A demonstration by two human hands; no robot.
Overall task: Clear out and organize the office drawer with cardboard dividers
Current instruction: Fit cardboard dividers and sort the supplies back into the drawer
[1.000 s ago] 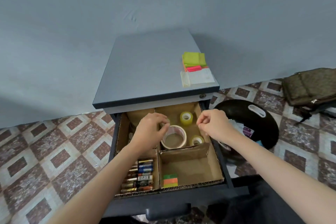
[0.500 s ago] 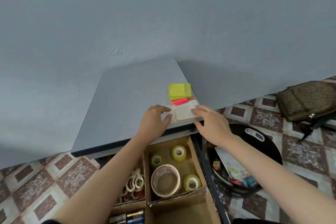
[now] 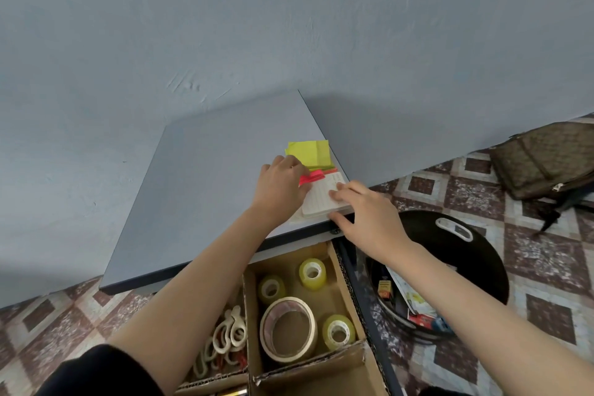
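A white notepad (image 3: 319, 201) lies at the front right corner of the grey cabinet top (image 3: 212, 183). Behind it sit a pink sticky-note pad (image 3: 311, 177) and yellow sticky notes (image 3: 310, 153). My left hand (image 3: 279, 186) curls its fingers over the pink pad's left end. My right hand (image 3: 369, 219) holds the notepad, fingers on top and thumb at its front edge. Below, the open drawer has cardboard dividers (image 3: 252, 315). One compartment holds a large tape roll (image 3: 287, 329) and three small yellowish rolls (image 3: 312, 273).
White loop-shaped items (image 3: 228, 334) fill the drawer's left compartment. A black bin (image 3: 456, 254) with papers stands on the tiled floor right of the drawer. A brown bag (image 3: 546, 157) lies at the far right. A blue wall is behind the cabinet.
Both hands rose from the drawer's tape compartment to the cabinet top. The left hand shifted from the notepad's corner up to the pink pad. The right hand settled on the notepad.
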